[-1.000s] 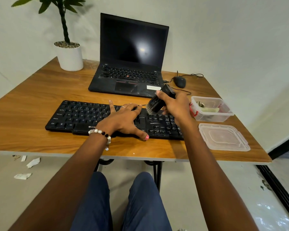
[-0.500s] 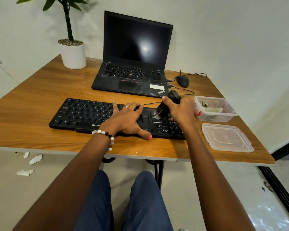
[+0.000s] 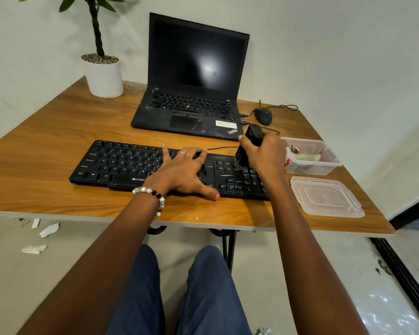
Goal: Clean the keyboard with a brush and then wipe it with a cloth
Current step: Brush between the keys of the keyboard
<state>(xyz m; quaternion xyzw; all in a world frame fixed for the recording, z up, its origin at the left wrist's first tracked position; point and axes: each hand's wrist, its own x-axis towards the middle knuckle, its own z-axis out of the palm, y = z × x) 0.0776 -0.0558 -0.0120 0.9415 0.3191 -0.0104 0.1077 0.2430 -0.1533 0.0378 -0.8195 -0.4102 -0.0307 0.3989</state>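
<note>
Black keys sit just past the near edge of the wooden table [image 3: 58, 204], so start with the keyboard [image 3: 131, 165], which lies crosswise in front of you. Your left hand [image 3: 182, 170] rests flat on its middle with the fingers straight and spread, the thumb reaching toward the near edge. Keep that pressure on so the board does not slide under the strokes.

Your right hand [image 3: 264, 153] grips the brush [image 3: 248, 147], fingers curled round its black body, bristle end down on the keys right of centre. My advice: hold it fairly upright, make short strokes along the rows, and work the bristles into the gaps between keys rather than skimming the tops. The right-hand block looks like the part in hand, so the left half probably remains.

Further right, an open plastic box [image 3: 324, 165] holds something pale; I cannot tell whether it is the cloth. Its lid [image 3: 324, 199] lies beside it, nearer you.
</note>
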